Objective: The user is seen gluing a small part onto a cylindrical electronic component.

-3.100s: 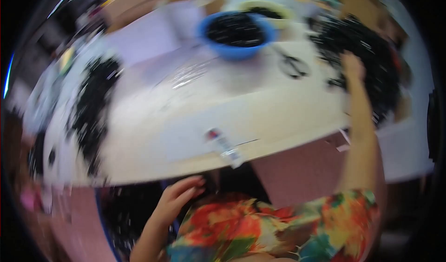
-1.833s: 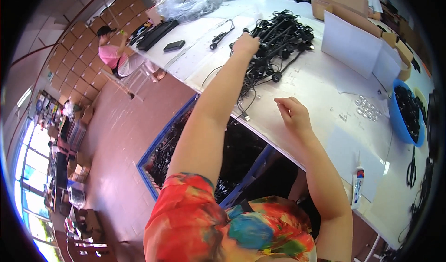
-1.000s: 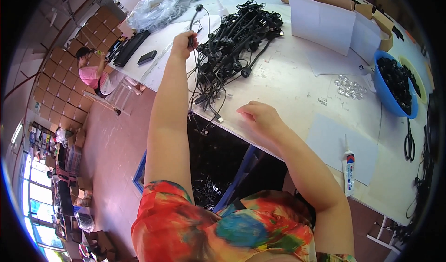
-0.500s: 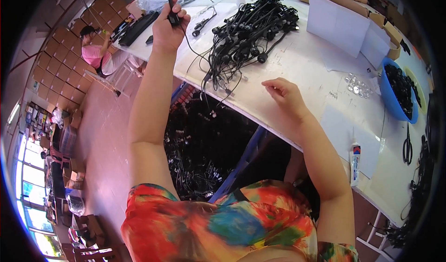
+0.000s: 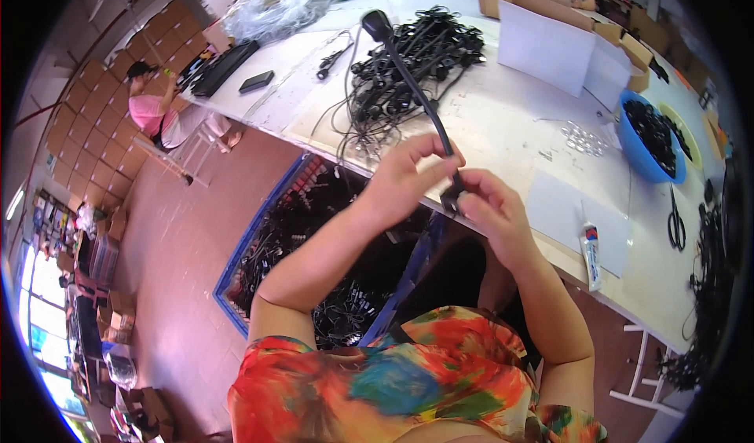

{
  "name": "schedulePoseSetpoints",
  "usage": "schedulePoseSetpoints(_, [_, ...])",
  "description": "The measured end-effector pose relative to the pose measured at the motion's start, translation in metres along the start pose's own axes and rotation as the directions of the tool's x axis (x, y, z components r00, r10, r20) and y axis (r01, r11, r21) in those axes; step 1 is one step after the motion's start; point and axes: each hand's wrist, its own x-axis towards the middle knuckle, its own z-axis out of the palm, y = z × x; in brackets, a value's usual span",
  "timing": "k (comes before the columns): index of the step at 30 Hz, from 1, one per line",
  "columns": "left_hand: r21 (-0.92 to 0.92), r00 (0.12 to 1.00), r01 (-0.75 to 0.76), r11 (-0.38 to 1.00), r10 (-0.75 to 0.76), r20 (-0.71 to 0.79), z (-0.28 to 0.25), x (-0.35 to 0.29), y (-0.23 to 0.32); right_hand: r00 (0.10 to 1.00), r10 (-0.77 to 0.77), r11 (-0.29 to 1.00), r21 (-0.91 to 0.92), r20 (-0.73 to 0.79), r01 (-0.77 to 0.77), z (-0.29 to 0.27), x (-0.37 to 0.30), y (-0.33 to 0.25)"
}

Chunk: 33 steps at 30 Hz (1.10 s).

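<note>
A black gooseneck [image 5: 420, 93] with a round, bulb-like head is held up over the table's front edge, its head pointing to the far left. My left hand [image 5: 402, 182] is closed around the lower stem, thumb and fingers pinching it. Beside it, my right hand [image 5: 496, 207] grips the dark end piece [image 5: 451, 200] at the bottom of the stem between thumb and fingers. The exact shape of that end is partly covered by my fingers. Behind the stem, a tangled pile of similar black goosenecks and cables [image 5: 440, 46] lies on the white table [image 5: 503, 121].
Right of my hands are a glue tube [image 5: 591, 256], clear round pieces [image 5: 583, 139], scissors [image 5: 675, 221] and a blue bowl [image 5: 640, 156] of black parts. Below the table edge, a blue-rimmed bin [image 5: 229, 274] holds cables. A person in pink [image 5: 149, 113] sits at the far left.
My left hand has come down and right from the far left with the gooseneck. My right hand, empty before, has moved nearer and now holds its lower end.
</note>
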Motion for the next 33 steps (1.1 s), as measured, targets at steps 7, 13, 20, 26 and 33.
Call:
schedulePoseSetpoints(7, [-0.074,0.991,-0.031,0.997,0.040,0.128,0.070,-0.019,-0.020,0.980,0.049,0.991,-0.114,-0.191,-0.071,-0.019,-0.074,0.013])
schedulePoseSetpoints(13, [-0.913,0.995,-0.052,0.404,-0.061,-0.083,0.079,-0.006,-0.035,0.960,0.197,0.973,-0.080,-0.199,-0.216,-0.047,-0.132,0.024])
schedulePoseSetpoints(20, [-0.954,0.996,-0.043,0.295,0.081,-0.020,0.093,-0.005,-0.044,0.935,0.348,0.928,0.163,-0.064,-0.334,-0.064,-0.156,0.035])
schedulePoseSetpoints(26, [-0.775,0.999,-0.021,0.632,-0.018,-0.041,0.087,-0.012,-0.042,0.871,0.491,0.866,0.126,-0.030,-0.484,-0.070,-0.157,0.032])
schedulePoseSetpoints(33, [-0.840,0.984,-0.122,0.529,-0.049,-0.174,0.088,-0.020,-0.042,0.964,0.177,0.899,-0.366,-0.201,-0.241,-0.063,-0.157,0.058])
